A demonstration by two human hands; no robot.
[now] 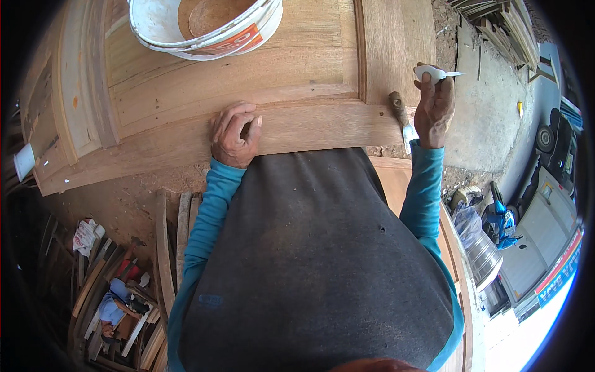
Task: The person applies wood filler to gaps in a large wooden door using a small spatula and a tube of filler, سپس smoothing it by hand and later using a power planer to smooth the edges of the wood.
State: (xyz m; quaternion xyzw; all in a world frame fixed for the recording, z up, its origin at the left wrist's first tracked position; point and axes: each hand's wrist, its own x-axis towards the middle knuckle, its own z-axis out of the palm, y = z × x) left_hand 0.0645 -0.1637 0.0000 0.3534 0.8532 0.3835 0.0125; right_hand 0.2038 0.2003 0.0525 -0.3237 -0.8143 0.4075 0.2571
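Observation:
My left hand (235, 134) rests on the front rail of a panelled wooden door (310, 129) lying flat before me. Its fingers are loosely bent, the thumb stands apart, and I see nothing in it. Out past the door's right end, my right hand (434, 111) is closed around a small white bottle (429, 74) whose thin pointed nozzle aims right. Close beside that hand, a putty knife (398, 106) with a wooden handle lies on the door's corner, its pale blade over the edge. A white bucket (214, 49) with brown residue inside stands on the far panels.
A white cup (24, 162) sits at the door's left end. Timber offcuts (93, 291) and a seated person (114, 304) are at lower left. More boards (511, 31) are stacked at upper right. A blue motorbike (501, 217) and a dark vehicle (551, 146) stand on the right.

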